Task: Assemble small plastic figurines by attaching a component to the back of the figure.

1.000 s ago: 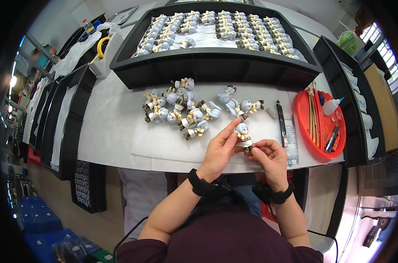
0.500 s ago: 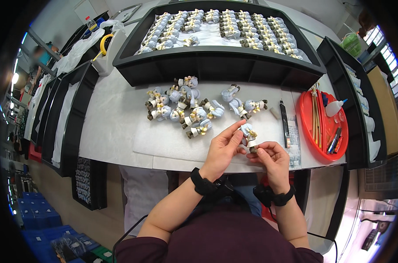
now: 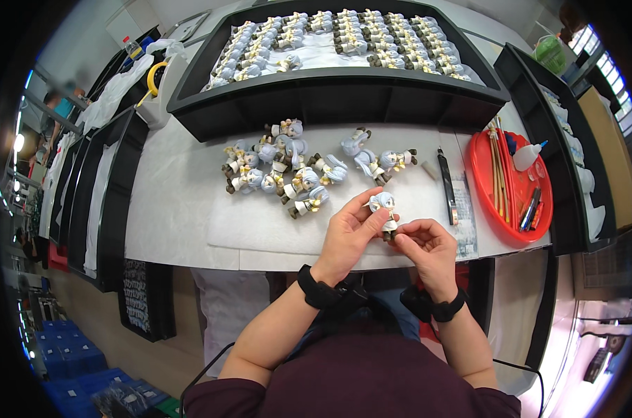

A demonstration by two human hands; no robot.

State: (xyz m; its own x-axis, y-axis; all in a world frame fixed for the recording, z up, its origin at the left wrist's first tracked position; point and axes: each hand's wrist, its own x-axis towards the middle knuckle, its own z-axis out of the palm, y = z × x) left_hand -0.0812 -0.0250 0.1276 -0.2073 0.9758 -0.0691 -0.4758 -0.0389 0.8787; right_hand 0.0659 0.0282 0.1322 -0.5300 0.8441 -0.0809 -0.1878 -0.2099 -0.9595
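A small figurine [image 3: 381,202] with pale blue hair, a white outfit and dark boots stands nearly upright between my hands, above the front of the table. My left hand [image 3: 348,235] grips its head and body from the left, thumb across the front. At the boots, the thumb and fingers of my right hand [image 3: 428,249] pinch the lower end. Just beyond my left hand lies a loose pile of similar figurines [image 3: 303,182]. A few more figurines [image 3: 371,164] lie farther right, beyond the one I hold.
At the back, a large black tray [image 3: 337,104] holds rows of figurines on white lining. A red tray [image 3: 477,182] at right carries brushes, pens and a white squeeze bottle [image 3: 527,157]. A black pen-like tool [image 3: 447,187] lies beside it. Black trays [image 3: 114,209] flank the table's left.
The held figurine has been turned a little, so its face and front show more. Both hands keep their grip. The whole view has shifted slightly.
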